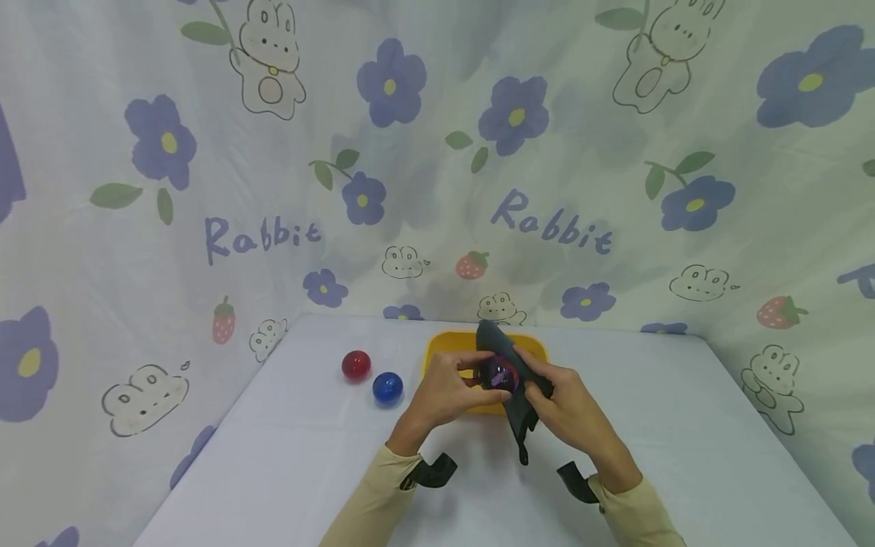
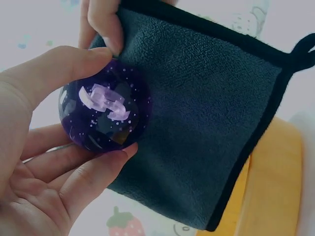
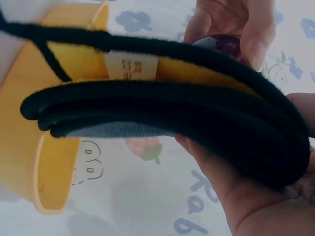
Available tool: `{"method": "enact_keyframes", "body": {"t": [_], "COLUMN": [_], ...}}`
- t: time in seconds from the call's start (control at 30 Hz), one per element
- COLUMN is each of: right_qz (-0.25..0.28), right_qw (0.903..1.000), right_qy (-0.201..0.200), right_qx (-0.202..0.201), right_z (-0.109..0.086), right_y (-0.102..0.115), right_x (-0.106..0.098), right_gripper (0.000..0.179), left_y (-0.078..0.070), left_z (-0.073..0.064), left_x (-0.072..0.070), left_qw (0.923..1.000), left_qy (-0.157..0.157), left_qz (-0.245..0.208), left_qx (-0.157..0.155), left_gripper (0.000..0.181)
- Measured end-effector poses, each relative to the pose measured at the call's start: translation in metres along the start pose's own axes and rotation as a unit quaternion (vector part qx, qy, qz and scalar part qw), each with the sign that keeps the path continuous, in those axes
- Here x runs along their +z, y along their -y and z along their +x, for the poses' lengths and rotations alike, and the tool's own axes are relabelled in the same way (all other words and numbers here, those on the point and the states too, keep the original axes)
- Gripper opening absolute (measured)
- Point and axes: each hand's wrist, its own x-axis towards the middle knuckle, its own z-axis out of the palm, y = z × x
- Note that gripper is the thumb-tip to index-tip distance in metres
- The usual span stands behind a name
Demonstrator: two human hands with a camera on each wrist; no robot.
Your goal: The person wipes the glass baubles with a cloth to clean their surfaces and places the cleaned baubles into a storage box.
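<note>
A glossy dark purple ball (image 2: 106, 105) with white specks is gripped by my left hand (image 1: 443, 387), thumb on one side and fingers on the other. My right hand (image 1: 570, 403) holds a folded dark grey cloth (image 2: 202, 98) with black edging and a hanging loop. The cloth lies against the ball's side. In the right wrist view, the cloth (image 3: 162, 105) shows several stacked folds, and only part of the ball (image 3: 219, 45) shows past its edge. Both hands are above a yellow bin (image 1: 447, 339), whose inside is mostly hidden.
On the white table (image 1: 273, 456), a red ball (image 1: 356, 366) and a blue ball (image 1: 387, 388) stand left of the yellow bin. A curtain (image 1: 437, 167) printed with rabbits and flowers hangs behind the table. Inside the bin a pale label (image 3: 132, 65) shows.
</note>
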Motion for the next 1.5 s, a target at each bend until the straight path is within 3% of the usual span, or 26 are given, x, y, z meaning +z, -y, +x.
{"method": "enact_keyframes", "body": {"t": [0.2, 0.33, 0.87, 1.33, 1.5], "right_qz": [0.024, 0.048, 0.07, 0.075, 0.064], "right_qw": [0.9993, 0.998, 0.9963, 0.996, 0.9967], "right_qy": [0.025, 0.04, 0.035, 0.022, 0.013], "right_qx": [0.01, 0.013, 0.036, 0.045, 0.047], "right_z": [0.003, 0.005, 0.006, 0.003, 0.0], "right_y": [-0.006, -0.01, -0.011, -0.005, 0.001], "right_x": [-0.001, -0.003, -0.001, -0.002, -0.004], "right_gripper": [0.054, 0.054, 0.055, 0.054, 0.054], "left_y": [-0.002, -0.001, 0.002, 0.005, 0.004], "left_z": [-0.001, -0.001, -0.001, 0.0, 0.002], "left_x": [0.0, 0.0, 0.003, 0.002, 0.0], "left_qw": [0.9999, 0.9997, 0.9936, 0.9953, 0.9971], "left_qy": [0.001, 0.002, -0.041, -0.07, -0.057], "left_qz": [0.006, -0.021, -0.104, -0.063, -0.042], "left_qx": [0.008, 0.008, -0.018, -0.022, -0.028], "left_gripper": [0.054, 0.054, 0.056, 0.05, 0.051]}}
